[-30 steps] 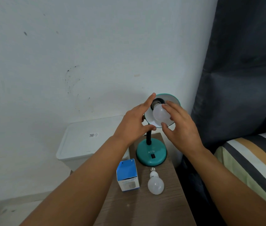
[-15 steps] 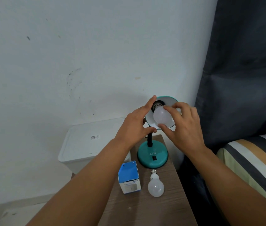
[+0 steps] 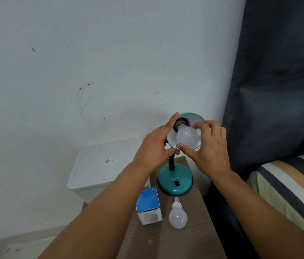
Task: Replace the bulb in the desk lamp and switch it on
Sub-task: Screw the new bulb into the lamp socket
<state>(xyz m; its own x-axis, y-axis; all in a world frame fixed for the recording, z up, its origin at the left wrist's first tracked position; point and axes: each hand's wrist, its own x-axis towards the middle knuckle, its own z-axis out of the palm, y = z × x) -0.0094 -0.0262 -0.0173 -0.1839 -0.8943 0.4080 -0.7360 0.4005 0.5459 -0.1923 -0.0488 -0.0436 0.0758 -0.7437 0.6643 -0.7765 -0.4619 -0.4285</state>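
Bulb (image 3: pixel 186 137) sits at the lamp socket (image 3: pixel 180 121), threads showing, unlit. Right hand (image 3: pixel 211 146) grip, clasped round it, has rolled further over since a second ago: mid-twist, in or out unclear. Left hand (image 3: pixel 155 148) clasps the shade (image 3: pixel 192 116). Second bulb (image 3: pixel 178 217) lies on the counter (image 3: pixel 166 243).

Loose bulb (image 3: pixel 178 217) lies before the lamp base (image 3: pixel 175 182), box (image 3: pixel 149 206) to its left.

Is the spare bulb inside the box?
No: the spare bulb lies bare on the table, beside the blue box.
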